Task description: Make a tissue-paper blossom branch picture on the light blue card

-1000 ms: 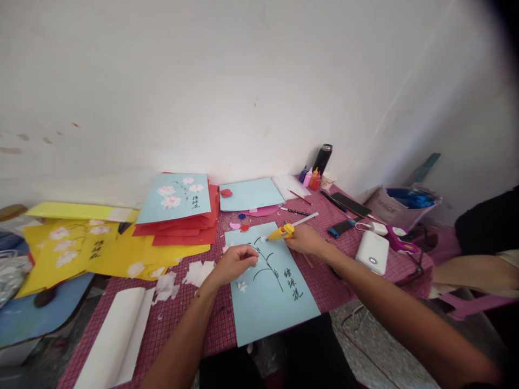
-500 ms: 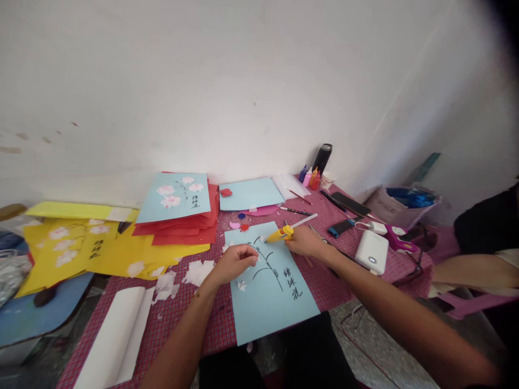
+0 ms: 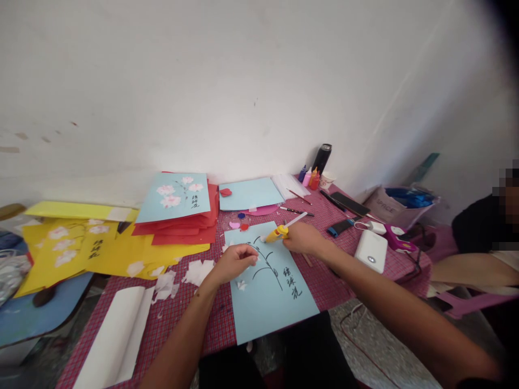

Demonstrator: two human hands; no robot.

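Note:
My right hand (image 3: 300,238) is wrapped round a yellow glue gun (image 3: 277,234), a white glue stick jutting from its back. The gun's nozzle points at the upper part of a light blue sheet (image 3: 259,319), which bears black branch strokes and black writing. Over the left part of that sheet is my left hand (image 3: 237,262), its fingers curled and pinched together; whatever lies between the fingertips is too small to make out. A small white paper flower (image 3: 241,285) lies on the sheet just below my left hand.
White paper scraps (image 3: 198,273) and a folded white sheet (image 3: 117,335) lie left. Behind are red papers (image 3: 184,237) under a blue flower picture. Paint bottles (image 3: 314,180), a black can (image 3: 323,156) and a white power bank (image 3: 371,252) stand or lie right. Another person sits far right.
My right hand has shifted slightly left with the glue gun, whose glue stick now tilts up more steeply. My left hand has hardly moved.

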